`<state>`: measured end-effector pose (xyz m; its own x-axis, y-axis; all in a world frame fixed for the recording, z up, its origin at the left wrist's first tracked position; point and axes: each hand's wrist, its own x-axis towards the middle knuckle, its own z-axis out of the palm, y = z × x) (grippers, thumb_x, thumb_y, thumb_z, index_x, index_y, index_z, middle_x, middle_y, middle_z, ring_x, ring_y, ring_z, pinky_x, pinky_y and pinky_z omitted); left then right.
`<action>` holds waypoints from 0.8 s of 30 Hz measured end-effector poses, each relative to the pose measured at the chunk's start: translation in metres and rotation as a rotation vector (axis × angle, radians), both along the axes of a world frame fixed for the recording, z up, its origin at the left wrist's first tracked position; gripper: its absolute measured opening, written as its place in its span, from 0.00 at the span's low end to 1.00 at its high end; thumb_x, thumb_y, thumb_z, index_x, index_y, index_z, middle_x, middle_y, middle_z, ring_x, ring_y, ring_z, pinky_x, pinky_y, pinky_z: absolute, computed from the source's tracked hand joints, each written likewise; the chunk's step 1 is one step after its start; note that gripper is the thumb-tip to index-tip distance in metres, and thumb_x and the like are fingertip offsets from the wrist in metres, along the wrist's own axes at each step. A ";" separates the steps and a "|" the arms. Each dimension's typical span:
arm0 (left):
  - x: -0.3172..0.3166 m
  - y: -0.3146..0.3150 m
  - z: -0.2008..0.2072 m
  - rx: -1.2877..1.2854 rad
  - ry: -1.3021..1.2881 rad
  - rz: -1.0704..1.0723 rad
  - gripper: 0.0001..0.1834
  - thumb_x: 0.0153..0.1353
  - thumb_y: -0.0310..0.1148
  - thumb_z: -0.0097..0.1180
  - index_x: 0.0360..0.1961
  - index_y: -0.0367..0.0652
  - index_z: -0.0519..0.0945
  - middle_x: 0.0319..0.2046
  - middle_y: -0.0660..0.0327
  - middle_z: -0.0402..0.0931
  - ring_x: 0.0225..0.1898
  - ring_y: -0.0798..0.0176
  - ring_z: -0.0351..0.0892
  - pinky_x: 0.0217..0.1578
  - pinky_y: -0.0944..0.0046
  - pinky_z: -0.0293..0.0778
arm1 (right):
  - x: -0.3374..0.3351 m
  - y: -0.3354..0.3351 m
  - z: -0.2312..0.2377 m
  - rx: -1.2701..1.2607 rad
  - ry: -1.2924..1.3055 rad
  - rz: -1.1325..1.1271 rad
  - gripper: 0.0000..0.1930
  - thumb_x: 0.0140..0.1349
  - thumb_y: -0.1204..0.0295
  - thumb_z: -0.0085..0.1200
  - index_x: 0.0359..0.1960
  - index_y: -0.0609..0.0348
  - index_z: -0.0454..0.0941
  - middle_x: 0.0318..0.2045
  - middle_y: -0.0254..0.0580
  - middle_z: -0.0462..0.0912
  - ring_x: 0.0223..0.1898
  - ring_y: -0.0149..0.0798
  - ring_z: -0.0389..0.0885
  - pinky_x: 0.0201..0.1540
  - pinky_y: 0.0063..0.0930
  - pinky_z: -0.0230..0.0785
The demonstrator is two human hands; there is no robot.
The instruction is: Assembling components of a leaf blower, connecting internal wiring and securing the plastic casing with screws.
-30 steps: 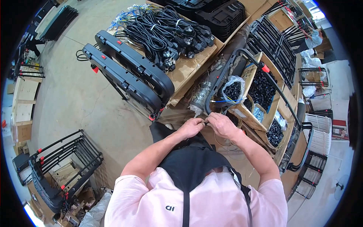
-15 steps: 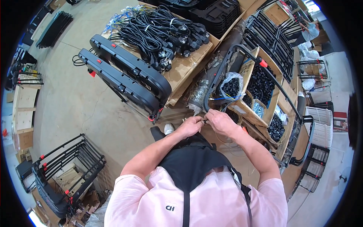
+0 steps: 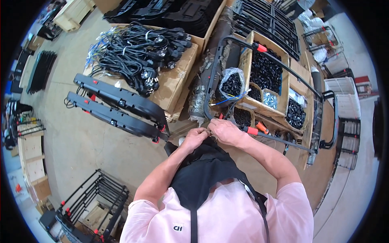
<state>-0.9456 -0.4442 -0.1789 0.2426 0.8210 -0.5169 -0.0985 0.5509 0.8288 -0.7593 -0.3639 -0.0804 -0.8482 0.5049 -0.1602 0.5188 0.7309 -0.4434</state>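
My left hand [image 3: 194, 138] and my right hand [image 3: 225, 131] meet in front of my black apron [image 3: 198, 174], fingers pinched together. Whatever small thing they grip is hidden by the fingers. Just beyond my right hand is the lower left corner of a black tubular frame [image 3: 208, 91] with a red-and-black sleeve [image 3: 259, 47]. Blue and yellow-green wires [image 3: 231, 98] and dark cable come out beside that corner. The frame lies around a wooden parts box [image 3: 270, 108] holding black plastic pieces [image 3: 265, 71], with a clear bag [image 3: 232, 83] of black parts at its left.
Bundled black power cables [image 3: 133, 52] lie on a cardboard box [image 3: 184, 77]. Two long black housings [image 3: 117, 97] stand left of it. Stacked black frames [image 3: 267, 24] are at the back. More tube frames [image 3: 95, 202] stand at lower left. An orange-handled tool [image 3: 261, 128] lies right of my hands.
My view has turned, so the benches and housings sit further left. My hands stay together; a small dark piece seen between the fingers before is now hidden.
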 end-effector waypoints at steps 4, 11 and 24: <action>0.003 0.008 0.010 -0.033 0.127 -0.005 0.11 0.72 0.33 0.54 0.36 0.40 0.85 0.25 0.69 0.77 0.27 0.74 0.71 0.28 0.69 0.66 | 0.003 -0.023 0.004 -0.004 0.095 -0.185 0.08 0.67 0.73 0.54 0.45 0.62 0.78 0.42 0.53 0.81 0.48 0.57 0.84 0.52 0.47 0.79; -0.003 -0.001 -0.004 -0.040 0.131 -0.088 0.14 0.75 0.38 0.56 0.44 0.39 0.88 0.28 0.69 0.79 0.29 0.75 0.72 0.31 0.71 0.69 | 0.040 -0.066 -0.062 -0.373 -0.160 -0.834 0.26 0.66 0.55 0.63 0.55 0.64 0.77 0.51 0.60 0.85 0.52 0.63 0.85 0.56 0.52 0.78; 0.009 0.013 0.008 0.012 0.062 -0.298 0.16 0.79 0.36 0.54 0.52 0.31 0.83 0.37 0.58 0.87 0.40 0.66 0.85 0.48 0.65 0.80 | 0.067 0.001 -0.247 -0.560 -0.132 -1.275 0.25 0.67 0.63 0.52 0.60 0.70 0.72 0.35 0.67 0.88 0.39 0.64 0.91 0.44 0.50 0.84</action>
